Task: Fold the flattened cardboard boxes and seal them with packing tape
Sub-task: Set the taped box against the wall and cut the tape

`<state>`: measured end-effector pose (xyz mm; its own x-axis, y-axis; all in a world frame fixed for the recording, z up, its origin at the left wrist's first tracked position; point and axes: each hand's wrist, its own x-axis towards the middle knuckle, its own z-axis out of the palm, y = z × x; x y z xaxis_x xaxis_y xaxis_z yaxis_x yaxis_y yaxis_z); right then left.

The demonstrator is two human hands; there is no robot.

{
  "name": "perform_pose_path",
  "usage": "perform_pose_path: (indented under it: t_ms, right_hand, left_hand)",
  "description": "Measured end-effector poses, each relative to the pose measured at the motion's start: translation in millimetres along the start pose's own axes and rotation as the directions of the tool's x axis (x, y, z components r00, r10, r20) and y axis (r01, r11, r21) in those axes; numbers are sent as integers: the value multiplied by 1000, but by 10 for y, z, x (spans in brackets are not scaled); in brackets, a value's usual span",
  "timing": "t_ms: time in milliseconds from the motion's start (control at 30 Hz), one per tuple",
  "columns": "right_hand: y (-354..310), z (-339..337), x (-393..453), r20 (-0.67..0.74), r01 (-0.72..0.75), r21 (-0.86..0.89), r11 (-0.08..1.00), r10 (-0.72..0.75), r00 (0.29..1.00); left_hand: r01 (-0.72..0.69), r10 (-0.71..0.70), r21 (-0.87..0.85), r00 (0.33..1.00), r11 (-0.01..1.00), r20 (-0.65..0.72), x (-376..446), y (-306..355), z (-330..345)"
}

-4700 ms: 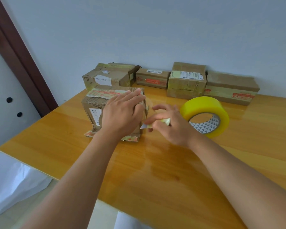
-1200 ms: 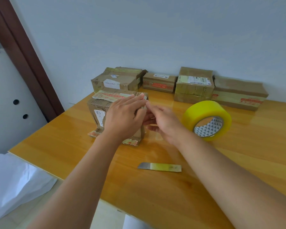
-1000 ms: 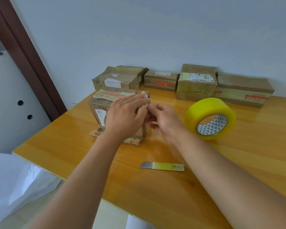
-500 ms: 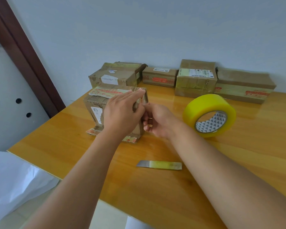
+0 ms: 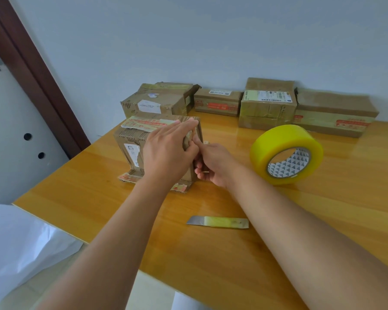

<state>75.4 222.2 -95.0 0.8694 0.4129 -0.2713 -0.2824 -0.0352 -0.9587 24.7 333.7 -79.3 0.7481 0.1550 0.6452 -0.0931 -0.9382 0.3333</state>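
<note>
Pale wall, yellow wooden desk (image 5: 323,220). Blade (image 5: 217,221) now lying on desk, out of right hand (image 5: 215,166). Left hand (image 5: 168,151) flat on upright cardboard box (image 5: 132,151); right grip curled at its side, contents indiscernible. Tape roll (image 5: 286,153) beside. Tape judged cut, pressing-down underway.

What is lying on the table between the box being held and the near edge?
In the head view, a small blade lies flat on the table, nearer than the box; the forearms cross above.

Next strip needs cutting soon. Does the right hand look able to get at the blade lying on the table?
Probably yes: the blade lies bare on the table, just beside the right forearm, nothing over it. The right hand is busy at the box.
</note>
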Motion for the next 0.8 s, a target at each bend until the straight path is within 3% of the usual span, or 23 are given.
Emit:
perform_pose_path:
  t_ms: [167,333,567,733,800]
  right_hand:
    - [83,0,-6,29,73,-11,997,-73,997]
    - [38,-10,-65,15,37,-25,999,-37,999]
    - [-191,112,-162,-133,146,-108,983,-160,978]
    - [-384,154,-255,-86,54,-279,959,-81,993]
    - [-444,184,-302,-50,105,-397,912,-135,990]
  left_hand:
    - [-28,30,39,999,999,-40,-10,4,42]
    - [-29,29,105,1000,994,4,4,32,12]
    - [41,-53,146,996,988,78,-7,238,-23]
    - [5,-5,2,969,1000,247,-33,170,-242]
    - [108,-57,-151,949,983,309,-50,109,-387]
